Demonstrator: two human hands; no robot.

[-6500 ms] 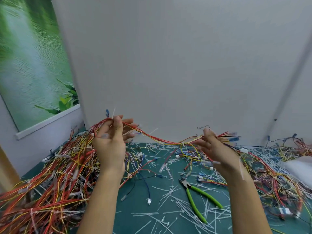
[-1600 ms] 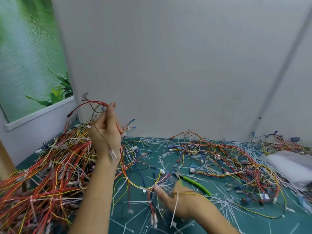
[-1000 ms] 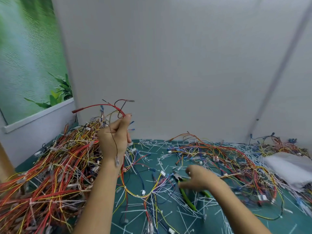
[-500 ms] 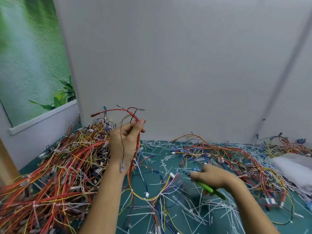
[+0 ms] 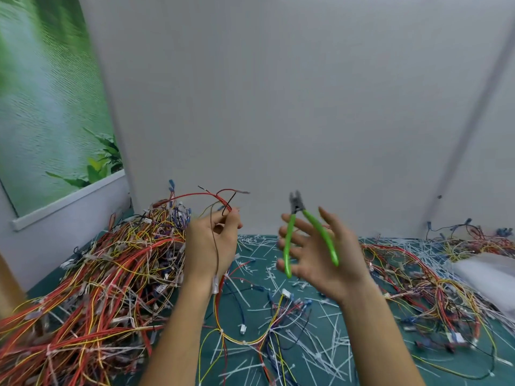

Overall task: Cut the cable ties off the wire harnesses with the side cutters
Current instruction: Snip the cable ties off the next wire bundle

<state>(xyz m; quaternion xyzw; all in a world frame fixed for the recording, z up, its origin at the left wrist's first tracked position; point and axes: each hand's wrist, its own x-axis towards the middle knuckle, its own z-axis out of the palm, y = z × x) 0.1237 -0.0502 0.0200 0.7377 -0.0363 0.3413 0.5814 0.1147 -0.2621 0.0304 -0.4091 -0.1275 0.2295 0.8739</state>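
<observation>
My left hand [image 5: 209, 246] is raised above the table and pinches a wire harness [image 5: 211, 195] of red, yellow and dark wires near its top. The rest of that harness hangs down and trails onto the green mat [image 5: 256, 263], where white cable ties still bind it. My right hand [image 5: 315, 254] is raised beside it and holds the green-handled side cutters [image 5: 309, 232], jaws up and handles spread wide across my fingers. The cutter jaws are apart from the harness, a short way to its right.
A big heap of tied harnesses [image 5: 92, 288] fills the left of the mat. More loose wires [image 5: 418, 274] lie at the right, beside a white bag [image 5: 487, 277]. Several cut white ties [image 5: 315, 352] litter the middle. Grey walls close in behind.
My right hand has lifted the side cutters off the mat to chest height and turned their jaws up. My left hand has moved the harness slightly right and lower.
</observation>
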